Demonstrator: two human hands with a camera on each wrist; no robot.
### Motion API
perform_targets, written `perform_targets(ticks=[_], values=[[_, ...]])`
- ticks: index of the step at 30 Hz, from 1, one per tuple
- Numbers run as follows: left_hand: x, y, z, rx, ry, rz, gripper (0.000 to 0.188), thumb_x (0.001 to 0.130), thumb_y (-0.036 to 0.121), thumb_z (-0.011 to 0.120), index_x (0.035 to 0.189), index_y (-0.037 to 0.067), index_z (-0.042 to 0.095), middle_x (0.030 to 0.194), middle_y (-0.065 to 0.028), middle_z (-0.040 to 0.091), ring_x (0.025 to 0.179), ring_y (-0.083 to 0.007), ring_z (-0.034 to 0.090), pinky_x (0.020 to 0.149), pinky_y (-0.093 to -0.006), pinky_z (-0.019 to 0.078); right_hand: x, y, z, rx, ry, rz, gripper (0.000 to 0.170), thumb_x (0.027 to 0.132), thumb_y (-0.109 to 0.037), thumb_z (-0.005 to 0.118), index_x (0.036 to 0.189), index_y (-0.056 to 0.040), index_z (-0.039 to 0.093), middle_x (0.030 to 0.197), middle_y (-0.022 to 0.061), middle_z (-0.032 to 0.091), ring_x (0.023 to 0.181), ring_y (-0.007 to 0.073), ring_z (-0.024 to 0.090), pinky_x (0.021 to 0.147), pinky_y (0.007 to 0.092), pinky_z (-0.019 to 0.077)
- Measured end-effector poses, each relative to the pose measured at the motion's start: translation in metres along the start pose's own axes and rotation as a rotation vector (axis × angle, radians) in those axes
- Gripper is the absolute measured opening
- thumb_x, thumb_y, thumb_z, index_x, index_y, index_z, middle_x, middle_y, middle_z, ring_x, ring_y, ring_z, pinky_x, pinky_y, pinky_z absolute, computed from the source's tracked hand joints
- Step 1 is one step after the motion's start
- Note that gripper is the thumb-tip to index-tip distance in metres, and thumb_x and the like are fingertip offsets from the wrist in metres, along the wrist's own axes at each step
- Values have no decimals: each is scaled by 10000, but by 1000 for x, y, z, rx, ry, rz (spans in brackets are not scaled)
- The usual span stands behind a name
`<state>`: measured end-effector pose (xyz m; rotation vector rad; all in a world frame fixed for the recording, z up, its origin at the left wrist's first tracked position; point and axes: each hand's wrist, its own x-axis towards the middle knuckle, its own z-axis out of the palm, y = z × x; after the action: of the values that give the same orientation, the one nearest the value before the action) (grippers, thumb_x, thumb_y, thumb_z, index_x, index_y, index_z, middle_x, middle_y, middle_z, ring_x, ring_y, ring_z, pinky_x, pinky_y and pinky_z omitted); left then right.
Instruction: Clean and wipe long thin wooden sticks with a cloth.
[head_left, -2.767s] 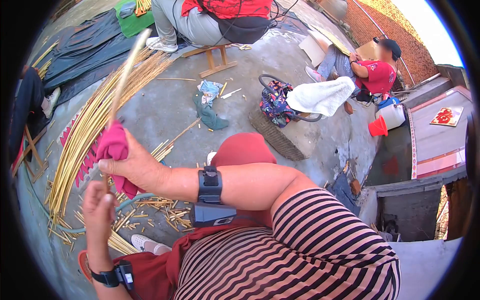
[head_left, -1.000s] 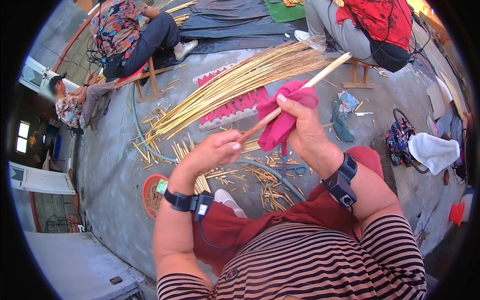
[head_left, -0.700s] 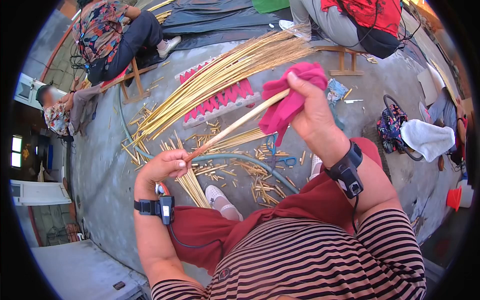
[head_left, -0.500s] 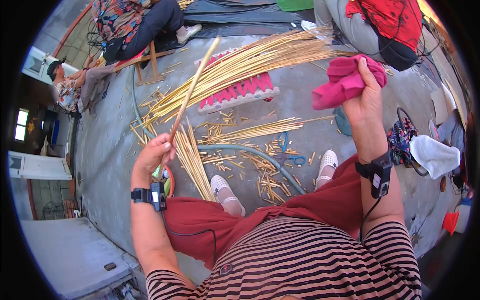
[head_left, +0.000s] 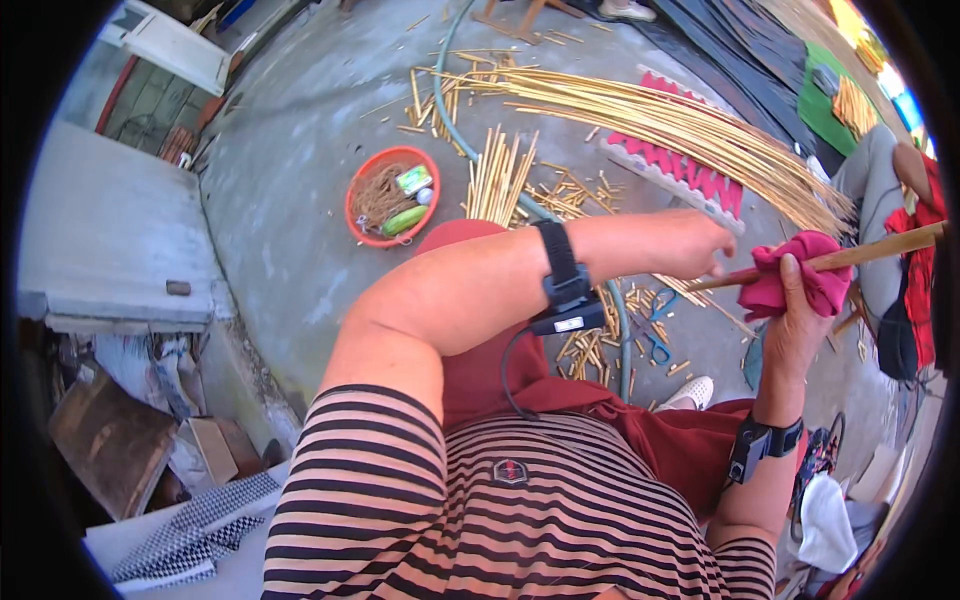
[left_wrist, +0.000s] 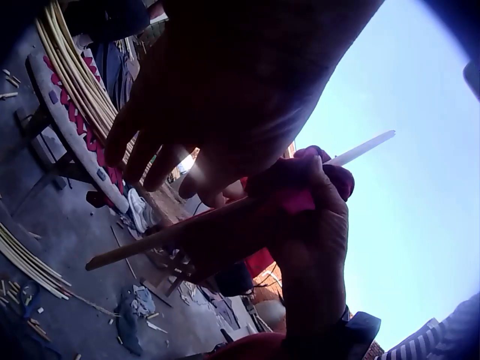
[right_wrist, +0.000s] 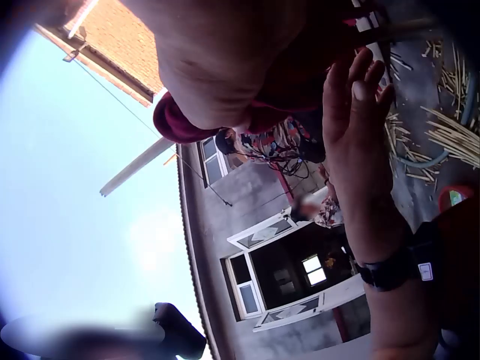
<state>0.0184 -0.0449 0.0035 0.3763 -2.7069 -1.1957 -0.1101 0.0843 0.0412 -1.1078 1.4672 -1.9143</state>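
Observation:
In the head view, my right hand (head_left: pixel 795 335) grips a folded magenta cloth (head_left: pixel 765 290) wrapped round a long stalk (head_left: pixel 885 248). The stalk is pale toward the right and brown at its left end. My left hand (head_left: pixel 695 245) reaches across beside that brown end, fingers loosely bent and holding nothing. From the left wrist, my left hand (left_wrist: pixel 232 90) looks dark, its fingers spread above the stalk (left_wrist: pixel 142 246), which runs through the cloth. The right wrist view shows my right hand (right_wrist: pixel 217 60) over the cloth (right_wrist: pixel 176 124), the pale end jutting past it.
A bundle of long stalks (head_left: pixel 640 110) lies over a grey rack with pink points (head_left: pixel 620 158). Cut pieces (head_left: pixel 580 355), blue-handled scissors (head_left: pixel 658 325) and a hose (head_left: pixel 450 120) lie on the ground. An orange basin (head_left: pixel 356 225) holds twine. Another person (head_left: pixel 865 180) sits at right.
The head view has turned left. Half a second ago the left hand held the stalk upright and the right hand held the cloth apart; now the cloth is round the stalk and the left hand is free.

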Motion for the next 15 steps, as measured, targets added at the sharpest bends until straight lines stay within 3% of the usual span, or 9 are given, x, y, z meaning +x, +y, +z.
perform_targets(ticks=[2, 3, 6, 9, 13, 15], values=[[13, -3, -1, -175, 291, 157, 359, 804, 168, 611, 1127, 20, 560, 1055, -163, 601, 1018, -266, 573, 862, -364, 454, 6, -4, 3, -221, 19, -13, 324, 836, -33, 623, 1117, -25, 462, 900, 84, 582, 756, 196, 637, 624, 265, 524], [17, 11, -12, -309, 401, 263, 366, 802, 169, 610, 1133, 21, 558, 1087, -166, 588, 1031, -260, 564, 868, -360, 451, 8, 1, 0, -199, 19, 18, 338, 835, -42, 630, 1130, -22, 466, 921, 76, 582, 781, 182, 629, 644, 259, 514], [19, 45, -22, -510, 620, 506, 329, 797, 162, 604, 1080, -3, 571, 926, -210, 632, 910, -338, 614, 811, -395, 468, 10, 22, -6, -188, 18, 72, 389, 831, -65, 646, 1176, -18, 472, 988, 55, 580, 857, 145, 598, 714, 247, 485], [14, 60, -12, -686, 516, 146, 234, 809, 169, 588, 951, -17, 601, 837, -214, 632, 825, -331, 629, 741, -387, 478, 0, 35, -1, -387, -28, 80, 467, 820, -95, 658, 1239, -29, 464, 1089, 31, 562, 983, 107, 533, 837, 256, 434], [28, 52, 4, -642, 631, 63, 231, 829, 202, 569, 784, -24, 584, 717, -191, 616, 671, -302, 624, 641, -376, 476, -5, 41, 9, -228, 17, 199, 443, 830, -100, 643, 1228, -41, 457, 1101, 39, 561, 975, 114, 548, 811, 258, 453], [34, 52, 3, -757, 709, 128, 220, 858, 192, 555, 806, -21, 574, 715, -140, 626, 666, -237, 616, 647, -327, 481, -2, 34, 12, -222, -30, 159, 450, 832, -104, 644, 1234, -41, 452, 1092, 40, 566, 963, 121, 557, 793, 253, 463]])
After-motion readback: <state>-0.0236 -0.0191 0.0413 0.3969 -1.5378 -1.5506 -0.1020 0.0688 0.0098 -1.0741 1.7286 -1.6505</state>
